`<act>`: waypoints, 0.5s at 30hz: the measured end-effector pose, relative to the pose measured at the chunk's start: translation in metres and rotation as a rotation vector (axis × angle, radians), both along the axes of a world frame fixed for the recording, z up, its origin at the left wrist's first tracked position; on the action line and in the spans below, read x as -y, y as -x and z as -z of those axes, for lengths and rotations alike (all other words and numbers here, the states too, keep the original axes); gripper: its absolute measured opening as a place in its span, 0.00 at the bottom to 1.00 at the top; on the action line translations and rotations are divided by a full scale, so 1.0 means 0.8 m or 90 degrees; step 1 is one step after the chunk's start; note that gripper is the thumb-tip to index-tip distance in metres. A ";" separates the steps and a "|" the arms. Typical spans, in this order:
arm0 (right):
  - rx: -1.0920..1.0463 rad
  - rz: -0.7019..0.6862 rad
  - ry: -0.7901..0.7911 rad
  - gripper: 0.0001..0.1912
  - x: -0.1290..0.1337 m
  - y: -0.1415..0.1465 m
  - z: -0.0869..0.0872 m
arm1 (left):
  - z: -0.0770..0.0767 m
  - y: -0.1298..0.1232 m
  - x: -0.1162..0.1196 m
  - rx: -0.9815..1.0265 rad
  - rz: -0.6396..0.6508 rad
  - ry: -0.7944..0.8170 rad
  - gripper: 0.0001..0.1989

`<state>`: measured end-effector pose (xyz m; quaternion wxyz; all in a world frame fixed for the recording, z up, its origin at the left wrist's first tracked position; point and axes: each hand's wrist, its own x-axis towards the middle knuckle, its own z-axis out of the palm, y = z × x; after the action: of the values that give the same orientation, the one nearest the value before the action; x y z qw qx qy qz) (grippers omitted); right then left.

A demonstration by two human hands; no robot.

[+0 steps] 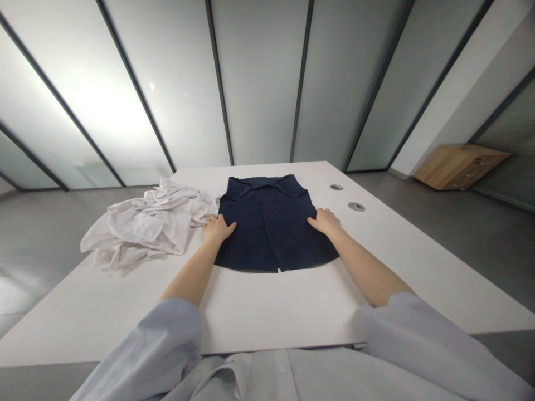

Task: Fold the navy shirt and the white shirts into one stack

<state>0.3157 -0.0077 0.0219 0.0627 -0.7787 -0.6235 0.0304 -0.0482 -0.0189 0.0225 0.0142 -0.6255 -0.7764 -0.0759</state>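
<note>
On the white table [267, 317] in this glass-walled room, a navy collared shirt [271, 234] lies with its long axis running away from me, collar at the far end. My left grip [218, 228] and right grip [325, 221] rest open and flat on its opposite side edges, about equally close. A crumpled white cloth [146, 225] lies just beyond the left grip.
</note>
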 end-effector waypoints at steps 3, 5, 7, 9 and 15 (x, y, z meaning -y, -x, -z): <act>-0.024 -0.012 0.038 0.26 -0.002 -0.003 -0.004 | -0.006 0.004 -0.003 0.027 0.000 0.035 0.35; -0.056 -0.049 0.040 0.26 -0.005 -0.006 -0.003 | -0.010 0.009 -0.008 0.051 0.012 0.058 0.36; -0.106 -0.120 0.019 0.30 -0.012 -0.012 0.000 | -0.014 0.019 -0.015 0.079 0.054 0.074 0.39; -0.165 -0.210 0.011 0.33 -0.019 -0.018 0.001 | -0.020 0.033 -0.022 0.132 0.112 0.086 0.40; -0.370 -0.364 0.182 0.12 -0.021 -0.026 -0.009 | -0.030 0.075 -0.016 0.500 0.233 0.255 0.22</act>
<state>0.3366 0.0091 0.0288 0.1164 -0.5345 -0.7602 0.3505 -0.1086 -0.0062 0.0463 -0.4146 -0.6665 -0.5994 -0.1567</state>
